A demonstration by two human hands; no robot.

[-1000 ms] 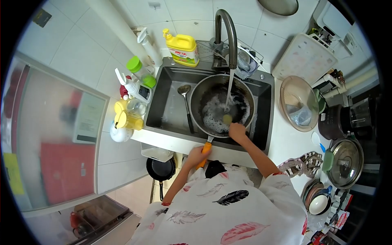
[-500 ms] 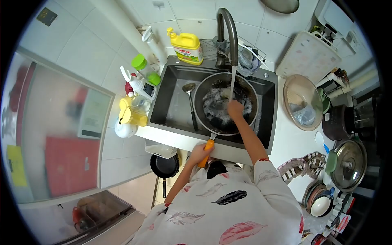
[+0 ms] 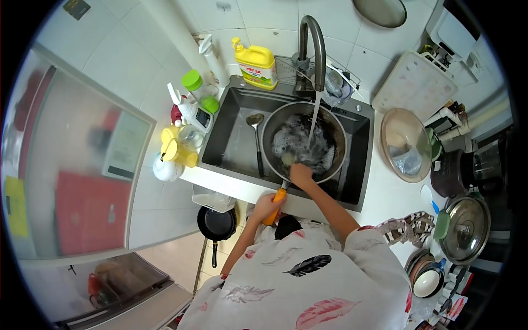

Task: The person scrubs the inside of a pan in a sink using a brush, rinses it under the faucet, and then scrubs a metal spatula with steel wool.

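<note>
Seen in the head view, the pan [image 3: 268,148] sits in the right part of the sink [image 3: 226,148], its orange handle [image 3: 276,206] leaving the rim at about 7 o'clock and slanting over the front edge. The left grip [image 3: 267,208] is wrapped around that handle, so the pan's bowl lies at 1 o'clock from it.

The right grip [image 3: 301,175] is at the 6 o'clock side of the bowl, closed on a small, roundish scrubber [image 3: 288,159]; the scrubber shows at 10 to 11 o'clock from the knuckles, in foamy water. How the fingertips hold it is hidden.

The faucet [image 3: 313,49] stands at 12 o'clock from the pan, and its stream [image 3: 315,118] falls into the bowl. A ladle [image 3: 257,143] lies in the sink at 9 o'clock, just beside the pan. Behind the sink, at 11 o'clock, stands a yellow bottle [image 3: 257,69]. On the table [image 3: 385,198], at 3 o'clock, rests a translucent basin [image 3: 406,132].
</note>
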